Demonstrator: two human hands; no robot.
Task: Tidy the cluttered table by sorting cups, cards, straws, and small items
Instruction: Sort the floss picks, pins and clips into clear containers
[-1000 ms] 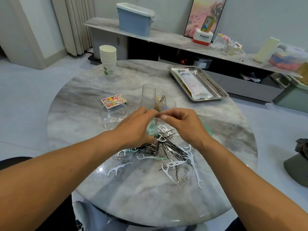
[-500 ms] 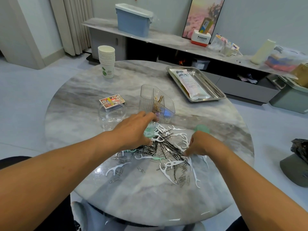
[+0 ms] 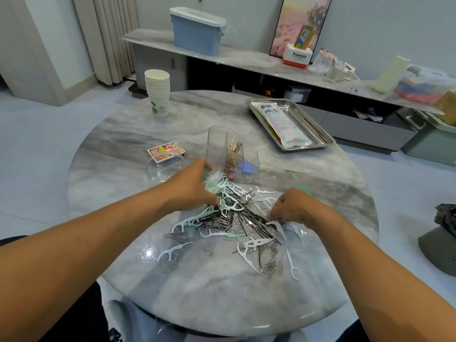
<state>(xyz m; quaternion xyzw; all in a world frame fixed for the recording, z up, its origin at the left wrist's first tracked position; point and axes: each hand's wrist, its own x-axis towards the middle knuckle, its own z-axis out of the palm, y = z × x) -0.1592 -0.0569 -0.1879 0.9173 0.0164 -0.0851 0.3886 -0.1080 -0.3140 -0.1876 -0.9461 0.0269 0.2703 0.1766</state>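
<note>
A tangled heap of white and mint-green plastic floss picks, black hairpins and silver paper clips (image 3: 234,225) lay on the near half of the round grey marble table (image 3: 320,280). The left hand (image 3: 191,187) gripped a bunch of white and green floss picks (image 3: 217,181) at the heap's far left edge, fingers curled round them. The right hand (image 3: 290,209) reached down at the heap's right edge, its fingers bent onto the white floss picks there; whether it actually pinched one could not be told.

Just beyond the heap stood a clear ribbed plastic organiser (image 3: 232,154) with some brownish pins in one compartment. To its left a low clear glass bowl (image 3: 164,167) sat touching or overlapping a red-printed card box (image 3: 166,153). A small mint-green round object (image 3: 301,187) peeked out behind the right hand.

Farther back on the left stood a stack of white paper cups (image 3: 158,92), the bottom one bearing a green print. On the far right lay a rectangular stainless steel tray (image 3: 318,132) holding a long white packet (image 3: 281,124). Behind the table ran a long marble shelf (image 3: 246,61) carrying a blue plastic bin (image 3: 196,33).
</note>
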